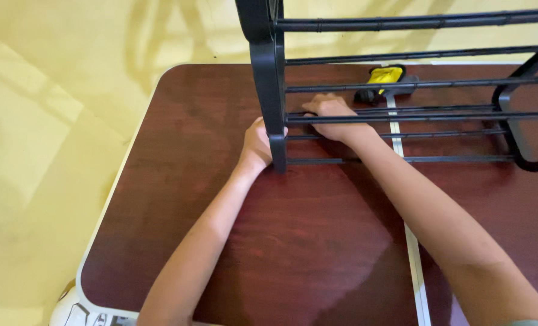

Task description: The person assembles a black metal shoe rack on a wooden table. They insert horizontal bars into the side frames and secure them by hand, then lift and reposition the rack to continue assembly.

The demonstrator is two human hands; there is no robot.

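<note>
A black rack (402, 84) with several thin horizontal bars stands on a dark red-brown table (208, 181). Its black side post (268, 78) rises at the left end. My left hand (257, 143) is curled around the foot of that post from the left. My right hand (332, 116) reaches between the bars just right of the post, fingers closed on one of the lower bars. A second black end frame (516, 127) closes the rack at the far right.
A yellow and black tool (382, 81) lies on the table behind the bars. A pale seam strip (411, 241) runs front to back across the tabletop. The floor and wall around are yellow. A white object (76, 311) sits below the table's near-left corner.
</note>
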